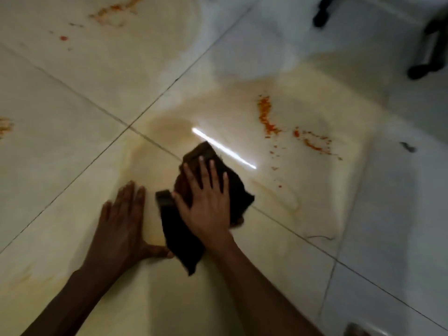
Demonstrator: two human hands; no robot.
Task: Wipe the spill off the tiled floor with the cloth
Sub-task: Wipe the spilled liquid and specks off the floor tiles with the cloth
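A dark brown cloth [236, 190] lies crumpled on the pale tiled floor [72, 132] near the middle of the view. My right hand [206, 202] presses flat on top of it with fingers spread. My left hand [123, 224] rests flat on the bare tile just left of the cloth, its thumb touching the cloth's lower edge. Orange-red spill streaks [265, 115] lie to the upper right of the cloth, with more specks [312, 144] beyond. A yellowish wet film covers the tiles around the hands.
More orange spill [114, 10] sits at the top left and another patch [4, 126] at the left edge. Black chair legs and feet [421, 69] stand at the top right. A small dark scrap [408, 147] lies on the right.
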